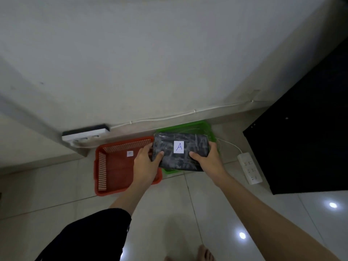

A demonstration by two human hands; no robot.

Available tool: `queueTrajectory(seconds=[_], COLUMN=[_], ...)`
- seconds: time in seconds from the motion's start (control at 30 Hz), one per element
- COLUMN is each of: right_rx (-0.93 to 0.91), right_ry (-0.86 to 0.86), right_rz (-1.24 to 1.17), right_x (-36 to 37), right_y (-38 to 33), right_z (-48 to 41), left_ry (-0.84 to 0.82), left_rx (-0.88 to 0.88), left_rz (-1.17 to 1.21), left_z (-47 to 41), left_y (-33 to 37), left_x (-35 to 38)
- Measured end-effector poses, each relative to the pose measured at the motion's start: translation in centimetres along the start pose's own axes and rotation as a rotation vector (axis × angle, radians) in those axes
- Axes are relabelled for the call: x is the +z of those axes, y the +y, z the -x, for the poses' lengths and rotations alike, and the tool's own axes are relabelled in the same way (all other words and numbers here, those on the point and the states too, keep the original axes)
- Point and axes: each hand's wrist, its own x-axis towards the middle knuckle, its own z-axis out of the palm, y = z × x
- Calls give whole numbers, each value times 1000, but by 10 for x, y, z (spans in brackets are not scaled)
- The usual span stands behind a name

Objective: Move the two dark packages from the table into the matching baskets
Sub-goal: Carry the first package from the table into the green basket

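Observation:
A dark plastic-wrapped package [188, 147] with a white label marked "A" is held flat over the green basket [195, 127], which it mostly hides. My left hand [146, 162] grips its left edge, thumb on top. My right hand [208, 159] grips its right front corner, thumb on top too. The red basket [116, 166] stands on the floor just left of the green one, with a small white label on its bottom. No second package is in view.
Both baskets stand on a tiled floor against a white wall. A white power strip [249, 167] with its cable lies right of the green basket. A black table [308, 132] fills the right side. A white box [85, 134] sits by the wall at left.

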Motion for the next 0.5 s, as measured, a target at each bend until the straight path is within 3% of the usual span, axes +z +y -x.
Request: queueTrajectory(seconds=[0.3, 0.5], right_rx=[1, -25], right_ry=[-56, -93], right_rz=[-9, -88], right_x=[39, 68], right_y=[149, 205], right_z=[-160, -251], left_ry=[-1, 82], left_rx=[-29, 92], left_rz=[23, -104], left_z=[-95, -152], left_y=[-137, -197], left_x=[141, 193])
